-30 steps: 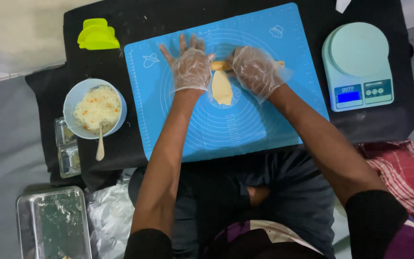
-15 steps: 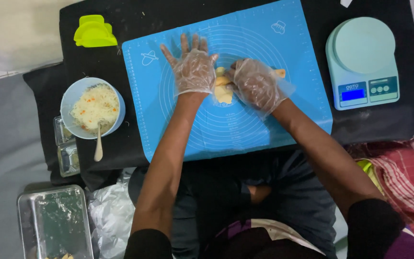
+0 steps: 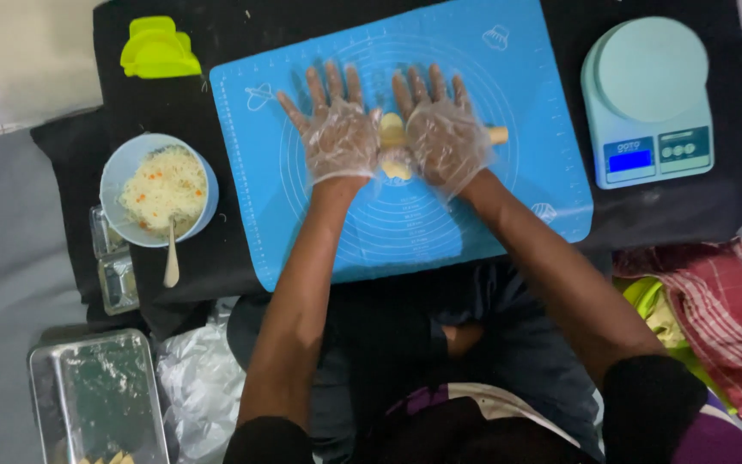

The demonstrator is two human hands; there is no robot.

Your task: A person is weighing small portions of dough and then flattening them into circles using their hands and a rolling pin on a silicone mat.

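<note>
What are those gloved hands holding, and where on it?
Nothing is gripped. The left hand and right hand lie flat, fingers spread, over a rolling pin on pale dough.

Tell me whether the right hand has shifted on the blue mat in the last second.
Yes. The right hand has gone from angled to flat beside the left hand, fingers toward the blue mat's far edge.

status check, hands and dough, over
Left hand and right hand flat, gloved, pressing rolling pin. Dough between them on blue mat. Nothing in the way.
</note>
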